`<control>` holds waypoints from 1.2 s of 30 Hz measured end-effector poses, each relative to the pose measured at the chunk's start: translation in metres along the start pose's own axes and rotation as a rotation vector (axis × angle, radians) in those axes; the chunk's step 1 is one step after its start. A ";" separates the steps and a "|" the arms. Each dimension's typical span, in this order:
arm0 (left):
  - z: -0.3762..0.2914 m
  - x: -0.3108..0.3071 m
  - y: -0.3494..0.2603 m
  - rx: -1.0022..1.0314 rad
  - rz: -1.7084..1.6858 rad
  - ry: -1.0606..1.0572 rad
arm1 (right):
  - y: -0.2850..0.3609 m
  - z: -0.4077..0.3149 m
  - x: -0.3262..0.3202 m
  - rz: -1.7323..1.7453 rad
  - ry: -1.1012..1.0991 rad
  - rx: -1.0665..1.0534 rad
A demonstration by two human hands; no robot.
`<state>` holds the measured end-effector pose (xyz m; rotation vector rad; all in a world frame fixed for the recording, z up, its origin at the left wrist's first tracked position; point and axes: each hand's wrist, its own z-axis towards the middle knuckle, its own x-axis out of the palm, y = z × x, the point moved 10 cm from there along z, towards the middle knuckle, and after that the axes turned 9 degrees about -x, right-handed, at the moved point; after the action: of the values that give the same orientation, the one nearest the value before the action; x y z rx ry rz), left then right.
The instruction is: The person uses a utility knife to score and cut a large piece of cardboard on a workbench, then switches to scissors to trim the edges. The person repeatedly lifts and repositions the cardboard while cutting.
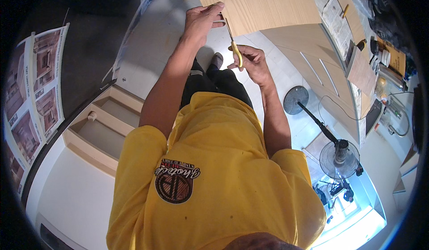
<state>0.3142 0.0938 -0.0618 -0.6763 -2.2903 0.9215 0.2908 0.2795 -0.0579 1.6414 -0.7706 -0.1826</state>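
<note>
A pair of scissors with yellow handles (237,53) is in my right hand (254,62), its blades pointing up and away. The blades lie at the near left edge of a wood-grain sheet (261,5), which reaches out of view at the top. My left hand (202,20) is at the sheet's left edge, thumb on top and fingers below, just left of the blade tips.
A standing fan (339,157) with a round base (296,100) is on the right, by a cluttered counter (362,99) and cabinet fronts (301,55). An open wooden frame with compartments (107,126) lies at left, below posted picture sheets (43,82).
</note>
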 end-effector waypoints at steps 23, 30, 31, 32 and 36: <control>0.005 0.001 -0.001 -0.007 -0.035 0.006 | 0.007 0.007 -0.003 -0.100 0.008 0.054; 0.006 0.000 0.002 -0.013 -0.018 0.011 | 0.018 0.007 0.001 -0.103 0.004 0.039; 0.006 0.000 0.002 -0.015 -0.016 0.008 | 0.018 0.007 0.000 -0.110 0.002 0.036; 0.006 0.000 0.002 -0.016 -0.016 0.010 | 0.018 0.007 0.000 -0.107 0.002 0.040; 0.006 0.000 0.002 -0.011 -0.016 0.010 | 0.013 0.006 -0.001 -0.046 -0.016 0.054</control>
<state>0.3108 0.0923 -0.0663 -0.6646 -2.2900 0.8966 0.2820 0.2750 -0.0474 1.7117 -0.7557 -0.2094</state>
